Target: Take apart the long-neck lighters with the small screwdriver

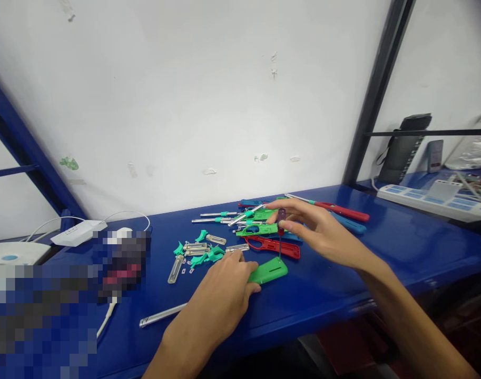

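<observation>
My left hand is closed around a green long-necked lighter, which lies on the blue table with its metal tube pointing left. In my right hand is a small screwdriver with a dark red handle, held upright between the fingers. Its shaft comes down to the far edge of the green body; whether the tip sits in a screw is too small to tell. Just beyond lie a red lighter shell half and a green shell half.
Clear fuel tanks and teal triggers lie left of centre. Metal tubes are piled behind them. A whole red lighter and a blue piece lie right. A power strip stands far right; cables run at left.
</observation>
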Motion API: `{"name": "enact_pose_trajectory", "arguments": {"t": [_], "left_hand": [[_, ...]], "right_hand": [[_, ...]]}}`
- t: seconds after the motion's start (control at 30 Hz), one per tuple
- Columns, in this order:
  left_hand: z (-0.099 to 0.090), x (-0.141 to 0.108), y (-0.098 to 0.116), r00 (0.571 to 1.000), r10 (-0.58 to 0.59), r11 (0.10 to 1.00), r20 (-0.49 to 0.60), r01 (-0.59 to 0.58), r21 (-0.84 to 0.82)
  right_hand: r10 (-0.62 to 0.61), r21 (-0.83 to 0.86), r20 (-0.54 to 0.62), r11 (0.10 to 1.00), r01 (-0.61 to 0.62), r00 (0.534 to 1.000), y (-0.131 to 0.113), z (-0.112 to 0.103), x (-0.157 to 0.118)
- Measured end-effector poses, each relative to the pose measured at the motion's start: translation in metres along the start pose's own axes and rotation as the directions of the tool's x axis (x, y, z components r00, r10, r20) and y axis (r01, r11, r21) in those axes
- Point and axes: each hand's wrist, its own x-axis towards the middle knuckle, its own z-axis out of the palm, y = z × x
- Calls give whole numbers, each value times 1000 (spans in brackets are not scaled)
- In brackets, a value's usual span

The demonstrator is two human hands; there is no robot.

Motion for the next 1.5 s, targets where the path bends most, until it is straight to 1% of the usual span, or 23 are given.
{"name": "enact_pose_trajectory", "arguments": {"t": [0.07, 0.1, 0.17, 0.2, 0.23, 0.27, 0.37, 0.4, 0.43, 0.47, 0.57, 0.6, 0.73, 0.77, 0.9, 0.93, 1.07, 1.1, 1.23, 1.3, 1.4, 1.43, 1.5], "left_hand": [[0, 0, -1, 1000, 0, 1000, 0, 0, -7], [0, 1, -1, 1000, -3, 1000, 1, 3, -10], [1, 1, -1, 1000, -6, 1000, 3, 6, -9], [1, 1, -1, 1000, -8, 1000, 4, 8, -6], [1, 1, -1, 1000, -9, 1000, 4, 9, -4], [1, 1, -2, 1000, -8, 1000, 4, 8, -2], [1, 0, -2, 1000, -3, 1000, 0, 3, -3], [1, 0, -2, 1000, -3, 1000, -1, 3, -4], [1, 0, -1, 1000, -3, 1000, -2, 3, -5], [1, 0, -1, 1000, -3, 1000, -2, 3, -6], [2, 0, -1, 1000, 4, 1000, -1, -4, -5], [2, 0, -2, 1000, 7, 1000, -3, -7, -5], [2, 0, -2, 1000, 2, 1000, -9, -2, -5], [2, 0, -2, 1000, 3, 1000, -9, -3, -6], [2, 0, -2, 1000, 4, 1000, 0, -4, -1], [2, 0, -2, 1000, 1, 1000, 3, -1, 0], [3, 0, -3, 1000, 6, 1000, -5, -6, -4], [3, -1, -3, 1000, 8, 1000, -8, -9, -5], [1, -3, -2, 1000, 7, 1000, -4, -7, -4], [0, -2, -1, 1000, 1, 1000, 0, -1, -4], [-1, 0, 0, 1000, -2, 1000, -1, 2, -8], [0, 0, 0, 1000, 1, 1000, -4, -1, -9], [0, 0, -1, 1000, 5, 1000, -11, -5, -9]], "right_hand": [[0, 0, 22, 1000, 0, 1000, 0, -1, -1], [-4, -17, -1, 1000, 4, 1000, 0, 0, -1], [-23, -64, -84, 998, 17, 996, 1, 1, 0], [-27, -78, -110, 997, 19, 993, 1, 1, 0], [-27, -77, -111, 997, 18, 993, 1, 1, 0], [-21, -61, -84, 998, 16, 996, 1, 0, -1], [-11, 10, 58, 1000, 11, 998, -4, -3, -3], [-12, 16, 75, 1000, 11, 997, -5, -4, -3], [-14, 6, 65, 1000, 14, 998, -6, -4, -3], [-19, -16, 32, 1000, 20, 999, -6, -4, -3], [-43, -85, -95, 996, 35, 995, -5, -2, -1], [-45, -83, -103, 996, 36, 994, -4, -1, 0], [-21, 4, -13, 1000, 21, 1000, -4, -1, -2], [-22, 1, -14, 1000, 22, 1000, -4, -1, -2], [-57, -78, -106, 996, 49, 993, -1, 0, -1], [-58, -77, -109, 996, 50, 992, -1, 0, -1], [-20, -10, -15, 1000, 19, 1000, -2, -1, 0], [-16, -6, -8, 1000, 16, 1000, -4, -2, 0], [-19, -55, -70, 998, 16, 997, -6, -2, 0], [-3, -52, -55, 999, 0, 999, -7, -2, -1], [11, 1, 20, 1000, -11, 1000, -7, -5, -2], [4, 8, 24, 1000, -5, 1000, -7, -5, -2], [-17, -15, -12, 1000, 17, 1000, -7, -6, -1]]}}
